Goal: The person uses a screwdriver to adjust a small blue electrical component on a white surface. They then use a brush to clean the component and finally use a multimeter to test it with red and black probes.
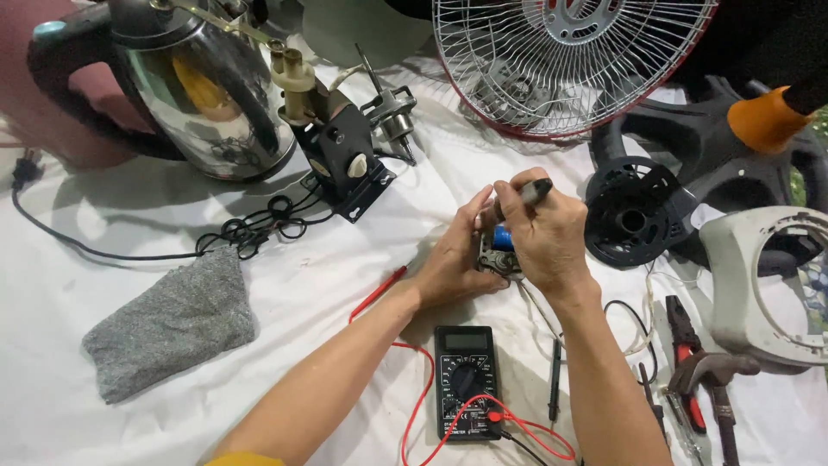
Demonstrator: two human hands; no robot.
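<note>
Your left hand cups the small motor part at frame centre; keep it braced; your right hand pinches the black tool; press its tip gently

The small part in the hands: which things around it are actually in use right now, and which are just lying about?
In use:
- left hand steadying the small metal part
- right hand gripping a black-handled tool

Lying about:
- multimeter with red lead
- steel kettle
- fan grille
- grey cloth
- pliers
- hammer
</note>
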